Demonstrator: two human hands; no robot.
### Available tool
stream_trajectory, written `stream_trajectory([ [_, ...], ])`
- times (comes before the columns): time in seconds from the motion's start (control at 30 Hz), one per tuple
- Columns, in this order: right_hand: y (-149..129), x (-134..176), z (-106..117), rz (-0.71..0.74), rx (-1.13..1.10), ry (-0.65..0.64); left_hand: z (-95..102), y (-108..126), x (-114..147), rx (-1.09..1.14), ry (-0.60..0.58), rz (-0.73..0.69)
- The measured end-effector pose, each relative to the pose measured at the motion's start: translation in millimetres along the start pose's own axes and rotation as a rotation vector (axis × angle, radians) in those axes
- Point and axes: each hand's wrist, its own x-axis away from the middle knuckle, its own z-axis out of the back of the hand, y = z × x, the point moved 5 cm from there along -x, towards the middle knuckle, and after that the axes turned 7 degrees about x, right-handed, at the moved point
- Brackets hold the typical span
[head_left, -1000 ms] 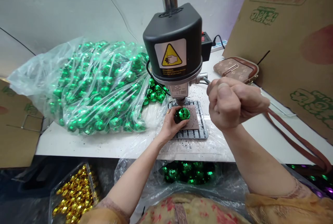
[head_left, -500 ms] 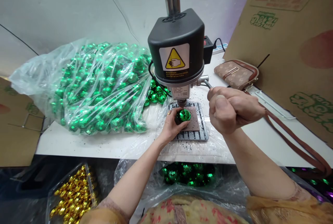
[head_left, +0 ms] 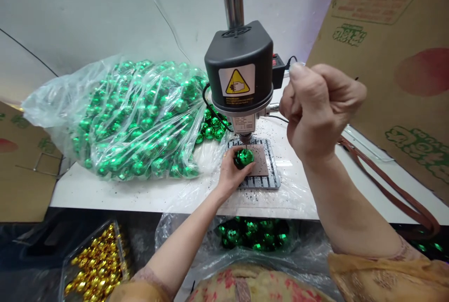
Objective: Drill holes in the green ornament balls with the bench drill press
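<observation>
My left hand (head_left: 234, 170) pinches a shiny green faceted ball (head_left: 246, 156) between thumb and fingers, on a brown pad (head_left: 261, 164) over the slotted metal base (head_left: 276, 180). Directly above the ball is the thin bit of a black bench drill press (head_left: 238, 68); whether its tip touches the ball I cannot tell. Closed in a fist, my right hand (head_left: 319, 105) is raised at the drill press's right side, around its feed lever (head_left: 274, 107). Most of that lever is hidden behind the fingers.
A clear bag of green balls (head_left: 140, 119) lies left of the drill, with loose green balls (head_left: 210, 131) beside it. Dark shavings dot the white table (head_left: 115, 194). Below are a bin of gold balls (head_left: 96, 264) and more green balls (head_left: 252, 234). A carton (head_left: 386, 82) stands right.
My right hand has risen with the lever, and the drill bit now shows above the ball. The ball has turned slightly in my left hand, which stays on the pad.
</observation>
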Motion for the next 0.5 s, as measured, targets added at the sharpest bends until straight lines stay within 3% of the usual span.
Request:
stream_trajectory([
  [0.07, 0.1, -6.7, -1.9, -0.018, -0.028, -0.012, 12.6, 11.8, 19.1, -0.066, -0.034, -0.007],
  [0.13, 0.8, -7.9, -1.6, -0.011, -0.041, -0.03, 21.0, 23.0, 48.3, -0.127, -0.25, -0.064],
  [0.23, 1.3, -5.4, -0.4, 0.001, -0.02, -0.047, 29.4, 32.2, 101.2, -0.286, -0.648, -0.29],
  [0.3, 0.5, -4.0, 0.0, 0.006, -0.023, -0.042, 38.1, 28.8, 119.4, -0.361, -0.726, -0.409],
  [0.33, -0.2, -3.5, -0.1, 0.008, -0.027, -0.038, 43.6, 24.8, 117.7, -0.364, -0.687, -0.422],
  [0.4, -1.2, -2.8, -0.2, 0.004, -0.031, -0.029, 57.4, 13.4, 92.2, -0.32, -0.478, -0.366],
  [0.5, -1.8, -1.8, 0.3, 0.009, -0.031, -0.018, 75.0, -7.0, 21.7, -0.306, -0.102, -0.256],
])
